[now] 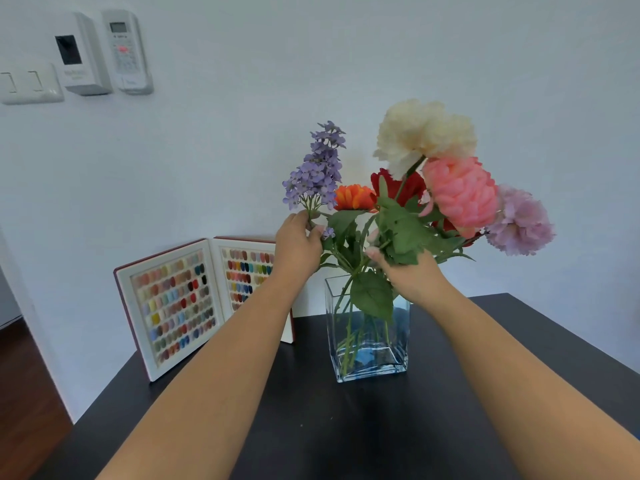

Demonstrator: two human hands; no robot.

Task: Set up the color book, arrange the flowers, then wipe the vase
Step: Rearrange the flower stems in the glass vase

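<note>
A clear rectangular glass vase (369, 355) stands on the dark table (311, 427) with several artificial flowers in it. My left hand (298, 247) pinches the stem of the purple lilac sprig (320, 168) just below its bloom. My right hand (412, 271) grips the bunched stems and leaves under the cream flower (424, 133), pink flower (462, 192), red flower (398, 185) and mauve flower (523, 220). An orange flower (353, 197) sits between the two hands. The color book (173, 306) stands open and upright against the wall, left of the vase; my left arm hides part of its right page.
On the white wall at upper left hang a light switch (29, 83), a white box (79, 53) and a remote in a holder (126, 51). Wooden floor (24, 393) shows past the table's left edge. Something blue shows through the vase from behind.
</note>
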